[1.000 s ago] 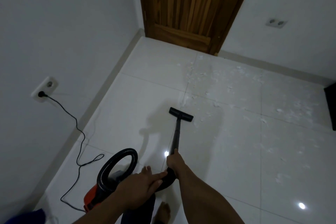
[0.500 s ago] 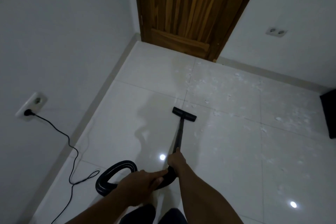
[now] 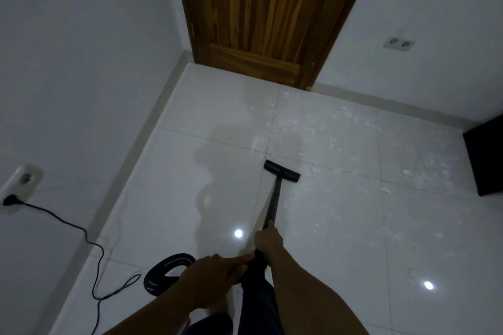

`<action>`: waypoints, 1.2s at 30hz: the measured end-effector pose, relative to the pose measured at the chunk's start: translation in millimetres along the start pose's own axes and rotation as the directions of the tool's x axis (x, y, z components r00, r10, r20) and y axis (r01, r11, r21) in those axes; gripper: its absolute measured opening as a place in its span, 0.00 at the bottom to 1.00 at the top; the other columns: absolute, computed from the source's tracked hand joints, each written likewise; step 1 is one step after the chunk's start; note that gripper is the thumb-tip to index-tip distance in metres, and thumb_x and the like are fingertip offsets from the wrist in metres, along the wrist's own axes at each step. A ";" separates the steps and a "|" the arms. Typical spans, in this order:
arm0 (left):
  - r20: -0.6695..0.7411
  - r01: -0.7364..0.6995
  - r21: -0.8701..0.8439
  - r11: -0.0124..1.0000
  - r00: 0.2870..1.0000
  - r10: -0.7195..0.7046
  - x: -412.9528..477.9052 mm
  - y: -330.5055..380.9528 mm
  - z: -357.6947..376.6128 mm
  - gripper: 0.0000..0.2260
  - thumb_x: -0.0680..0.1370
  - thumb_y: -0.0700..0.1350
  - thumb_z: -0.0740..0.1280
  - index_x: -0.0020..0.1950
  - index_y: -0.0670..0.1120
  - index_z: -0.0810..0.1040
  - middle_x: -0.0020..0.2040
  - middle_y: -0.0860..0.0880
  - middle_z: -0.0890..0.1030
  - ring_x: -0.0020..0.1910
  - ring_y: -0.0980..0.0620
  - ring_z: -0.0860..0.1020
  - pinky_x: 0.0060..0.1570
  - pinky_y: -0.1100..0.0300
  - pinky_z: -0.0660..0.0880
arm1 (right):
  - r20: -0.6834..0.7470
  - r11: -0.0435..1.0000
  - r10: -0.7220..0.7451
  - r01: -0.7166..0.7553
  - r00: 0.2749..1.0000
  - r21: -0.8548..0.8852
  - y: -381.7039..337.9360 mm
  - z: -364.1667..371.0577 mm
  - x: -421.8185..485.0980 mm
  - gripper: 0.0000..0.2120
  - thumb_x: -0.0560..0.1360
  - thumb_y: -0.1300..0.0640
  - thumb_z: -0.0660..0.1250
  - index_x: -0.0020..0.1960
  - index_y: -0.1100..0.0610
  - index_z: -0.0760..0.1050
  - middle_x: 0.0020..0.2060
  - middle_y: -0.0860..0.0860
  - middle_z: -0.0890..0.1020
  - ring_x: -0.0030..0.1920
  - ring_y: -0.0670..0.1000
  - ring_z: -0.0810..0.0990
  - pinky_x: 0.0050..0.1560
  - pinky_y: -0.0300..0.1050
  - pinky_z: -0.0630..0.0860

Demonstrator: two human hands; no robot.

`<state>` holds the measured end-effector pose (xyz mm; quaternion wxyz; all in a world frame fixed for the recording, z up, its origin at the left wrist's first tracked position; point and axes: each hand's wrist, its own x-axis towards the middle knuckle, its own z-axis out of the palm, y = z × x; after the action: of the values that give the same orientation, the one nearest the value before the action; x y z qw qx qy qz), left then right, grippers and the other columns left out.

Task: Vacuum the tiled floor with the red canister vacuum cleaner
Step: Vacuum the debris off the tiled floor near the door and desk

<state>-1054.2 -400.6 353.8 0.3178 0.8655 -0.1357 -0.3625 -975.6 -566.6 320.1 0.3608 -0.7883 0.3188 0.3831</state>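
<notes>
A black vacuum wand [image 3: 275,200] slants down to its flat floor nozzle [image 3: 282,174], which rests on the white tiled floor [image 3: 174,187] at a tile joint. My right hand [image 3: 268,238] grips the wand's upper part. My left hand [image 3: 215,270] holds the curved handle end just behind it. The ribbed black hose [image 3: 163,269] loops on the floor to the left of my hands. The red canister is out of view. White scraps [image 3: 315,128] lie scattered beyond and to the right of the nozzle.
A black power cord [image 3: 81,231] runs from a wall socket [image 3: 19,185] on the left across the floor. A wooden door [image 3: 261,16] stands shut ahead. A dark piece of furniture [image 3: 487,155] sits at the right edge. A second socket [image 3: 399,43] is on the far wall.
The view has tilted up and forward, so the red canister has dropped out of view. The nozzle has slid forward and right toward the scraps. Both hands keep their grip.
</notes>
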 end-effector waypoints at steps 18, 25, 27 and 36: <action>0.037 0.134 -0.036 0.990 0.990 -0.133 117.6 60.2 -81.6 0.21 0.77 0.70 0.39 0.70 0.79 0.51 0.54 0.49 0.84 0.48 0.53 0.83 0.52 0.58 0.78 | 0.058 0.998 -0.035 0.038 0.998 -0.049 -82.9 -89.6 95.8 0.33 0.79 0.58 0.56 0.80 0.47 0.47 0.67 0.59 0.73 0.55 0.57 0.78 0.45 0.44 0.75; 0.066 0.180 -0.055 0.982 0.982 -0.177 173.0 82.6 -112.1 0.25 0.74 0.73 0.36 0.70 0.78 0.51 0.53 0.49 0.85 0.46 0.54 0.83 0.51 0.58 0.80 | 0.075 0.991 -0.041 0.050 0.996 -0.121 -118.3 -131.2 139.6 0.33 0.80 0.59 0.56 0.80 0.47 0.46 0.66 0.58 0.74 0.48 0.54 0.77 0.41 0.42 0.71; 0.056 0.204 -0.029 0.979 0.978 -0.202 187.3 85.4 -121.3 0.21 0.80 0.68 0.42 0.73 0.75 0.54 0.56 0.49 0.84 0.50 0.53 0.83 0.53 0.59 0.78 | 0.077 0.990 -0.051 0.060 0.996 -0.125 -126.2 -136.7 151.2 0.33 0.80 0.59 0.56 0.80 0.48 0.46 0.66 0.58 0.74 0.55 0.56 0.79 0.43 0.42 0.71; 0.003 0.270 -0.005 0.963 0.963 -0.270 214.2 88.3 -146.2 0.15 0.84 0.60 0.49 0.69 0.78 0.55 0.64 0.55 0.81 0.58 0.58 0.80 0.58 0.66 0.72 | 0.066 0.980 -0.115 0.124 0.991 -0.154 -161.7 -148.3 166.6 0.32 0.80 0.60 0.56 0.80 0.47 0.47 0.61 0.57 0.78 0.42 0.51 0.76 0.37 0.42 0.73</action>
<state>-800.3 -501.5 373.3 0.2676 0.8748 -0.0161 -0.4035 -710.3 -638.2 299.8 0.3284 -0.8209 0.2290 0.4072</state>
